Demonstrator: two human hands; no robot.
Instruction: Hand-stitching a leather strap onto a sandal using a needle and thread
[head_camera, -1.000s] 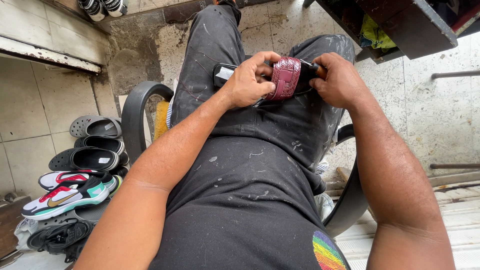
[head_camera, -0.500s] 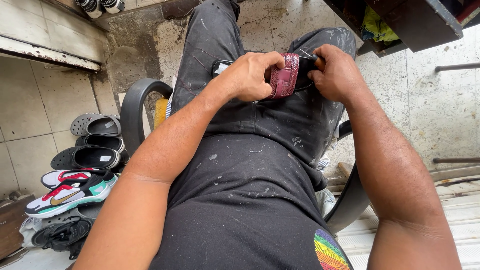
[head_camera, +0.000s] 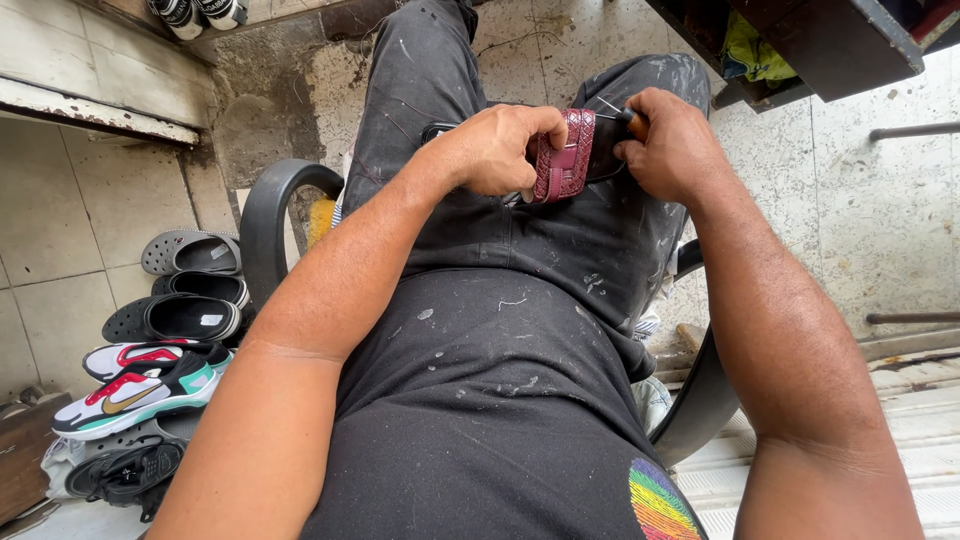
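A sandal with a dark red woven strap (head_camera: 568, 155) and a black sole rests on my lap, above my dark, paint-flecked trousers. My left hand (head_camera: 497, 148) grips the sandal from the left, fingers curled over the strap. My right hand (head_camera: 672, 145) is closed around a small tool with a brown handle (head_camera: 636, 122); a thin metal point (head_camera: 607, 105) sticks out toward the strap. Much of the sole is hidden by both hands.
I sit in a chair with black curved armrests (head_camera: 268, 215). On the tiled floor at left lie grey slippers (head_camera: 190, 252), black slippers (head_camera: 180, 317) and colourful sneakers (head_camera: 140, 385). A dark shelf (head_camera: 800, 40) hangs at top right. A wall and steps are at right.
Both hands and the sandal have stayed on the lap; the hands shifted slightly around the strap, and the view moved a little closer.
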